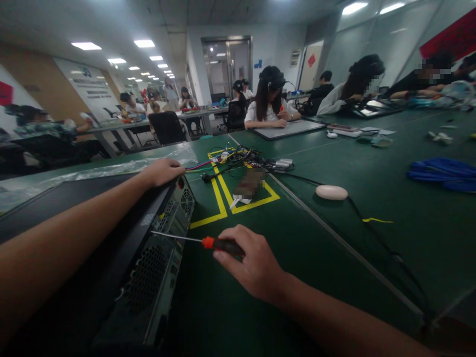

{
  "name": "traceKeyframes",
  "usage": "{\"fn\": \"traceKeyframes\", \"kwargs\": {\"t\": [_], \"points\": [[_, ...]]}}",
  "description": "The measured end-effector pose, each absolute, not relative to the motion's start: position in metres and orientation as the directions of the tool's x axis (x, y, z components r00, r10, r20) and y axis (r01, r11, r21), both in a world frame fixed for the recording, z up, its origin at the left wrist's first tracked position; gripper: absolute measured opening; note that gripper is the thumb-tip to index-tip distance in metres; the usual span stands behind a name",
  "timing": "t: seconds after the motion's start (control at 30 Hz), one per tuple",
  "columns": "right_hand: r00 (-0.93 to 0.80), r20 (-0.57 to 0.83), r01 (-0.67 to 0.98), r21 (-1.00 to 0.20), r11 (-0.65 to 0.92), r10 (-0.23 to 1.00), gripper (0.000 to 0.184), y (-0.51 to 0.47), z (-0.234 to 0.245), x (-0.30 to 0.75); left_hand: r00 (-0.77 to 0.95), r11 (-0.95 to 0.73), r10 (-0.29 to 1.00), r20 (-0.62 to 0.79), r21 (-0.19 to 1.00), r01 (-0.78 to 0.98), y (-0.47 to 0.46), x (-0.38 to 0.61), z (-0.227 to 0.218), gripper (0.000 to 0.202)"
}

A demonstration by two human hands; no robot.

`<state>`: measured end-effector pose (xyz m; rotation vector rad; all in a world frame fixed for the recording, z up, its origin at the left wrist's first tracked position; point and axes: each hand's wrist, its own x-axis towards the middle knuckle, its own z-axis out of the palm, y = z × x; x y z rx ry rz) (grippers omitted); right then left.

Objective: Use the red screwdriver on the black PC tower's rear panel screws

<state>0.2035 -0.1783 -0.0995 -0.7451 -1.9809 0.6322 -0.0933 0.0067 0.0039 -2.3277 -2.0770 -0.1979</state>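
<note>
A black desktop computer case (111,198) lies on its side at the left, its metal back panel with vents and ports turned toward the right. My left hand (163,171) rests on the far corner of the case, its fingers laid along the top by the back edge. My right hand (255,258) is closed around the dark handle of a screwdriver (208,242) with an orange collar. The screwdriver's thin shaft points left, its tip at the upper edge of the back panel. Whether the tip sits in a screw is too small to tell.
Beyond the case lie tangled cables (241,157) and a brown object (250,183) within yellow tape (256,203) on the green table (297,258). Farther right are a white oval device (331,192) on a black cord and a blue cable bundle (442,173). Several people sit beyond.
</note>
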Motion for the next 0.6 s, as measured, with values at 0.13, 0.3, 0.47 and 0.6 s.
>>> {"fn": "traceKeyframes", "kwargs": {"t": [0.13, 0.3, 0.47, 0.6], "points": [[-0.416, 0.556, 0.272, -0.679, 0.682, 0.72, 0.021, -0.1773, -0.0982, 0.2023, 0.112, -0.116, 0.991, 0.078, 0.062, 0.991, 0.0032, -0.0902, 0.0064, 0.053], [-0.436, 0.502, 0.257, -0.726, 0.638, 0.747, 0.024, -0.1797, -0.0989, 0.1996, 0.088, -0.092, 0.995, 0.054, 0.068, 0.993, 0.0021, -0.09, 0.0079, 0.055], [-0.416, 0.51, 0.279, -0.717, 0.639, 0.753, 0.024, -0.1797, -0.1011, 0.1996, 0.085, -0.09, 0.992, 0.095, 0.053, 0.994, 0.0045, -0.0932, 0.0042, 0.056], [-0.428, 0.55, 0.268, -0.681, 0.682, 0.718, 0.013, -0.1789, -0.102, 0.1994, 0.068, -0.071, 0.993, 0.092, 0.032, 0.997, 0.0022, -0.0907, 0.0051, 0.058]]}}
